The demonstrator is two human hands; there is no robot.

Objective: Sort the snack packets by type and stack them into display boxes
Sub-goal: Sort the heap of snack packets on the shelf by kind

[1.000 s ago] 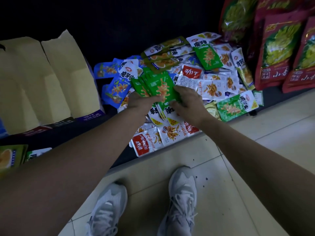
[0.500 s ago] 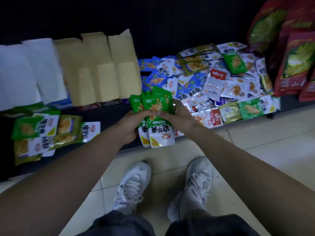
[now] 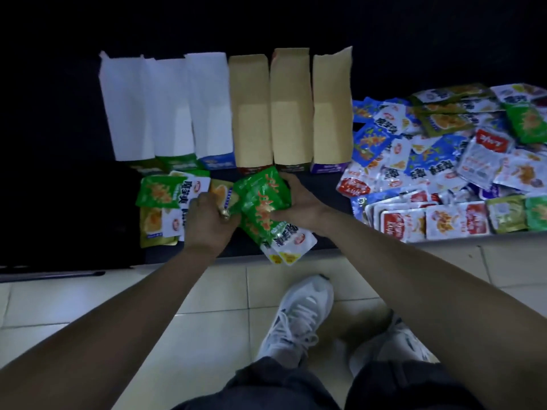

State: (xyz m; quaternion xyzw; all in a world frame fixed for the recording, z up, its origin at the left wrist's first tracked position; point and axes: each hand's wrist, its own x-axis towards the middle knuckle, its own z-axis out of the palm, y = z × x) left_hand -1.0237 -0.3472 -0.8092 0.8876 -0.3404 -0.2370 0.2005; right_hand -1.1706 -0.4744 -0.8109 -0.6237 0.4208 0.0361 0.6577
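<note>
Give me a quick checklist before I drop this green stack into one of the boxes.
1. Bundle of green packets gripped by the left hand and the right hand: ok.
2. Bundle squared up: not ok, the packets fan out at the near end.
3. All packets the same type: cannot tell, only the outer ones show.
4. Display boxes open, with bare bottoms: ok.
5. Box matching this type: cannot tell, the front labels are mostly hidden.
</note>
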